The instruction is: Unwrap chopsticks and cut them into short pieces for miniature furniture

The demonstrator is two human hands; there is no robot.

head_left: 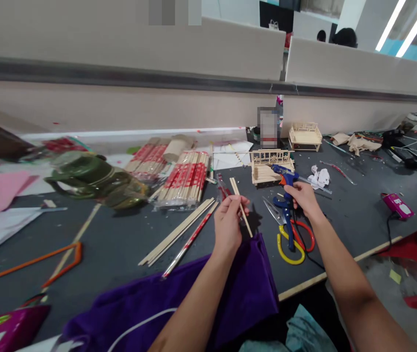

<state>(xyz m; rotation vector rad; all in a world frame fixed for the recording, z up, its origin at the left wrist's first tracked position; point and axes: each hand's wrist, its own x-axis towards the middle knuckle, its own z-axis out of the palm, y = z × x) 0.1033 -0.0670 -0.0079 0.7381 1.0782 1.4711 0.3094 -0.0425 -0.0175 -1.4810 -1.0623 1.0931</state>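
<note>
My left hand (229, 222) pinches a pair of thin wooden sticks (244, 215) above the purple cloth's edge. My right hand (303, 197) is closed on a blue glue gun (285, 173), whose nozzle points left near a small wooden bench model (262, 173). Below the gun lie scissors with yellow and red handles (289, 258). Left of my left hand, loose wooden sticks (179, 232) and a red-wrapped chopstick pack (192, 240) rest on the dark table. Bundled chopsticks in red-and-white wrappers (184, 178) lie behind them.
A purple cloth (256, 288) covers the front edge. A green jug (80, 176) stands at left, near an orange frame (80, 252). Another wooden bench model (305, 137), crumpled paper (319, 177) and a magenta box with a cord (397, 205) are at right.
</note>
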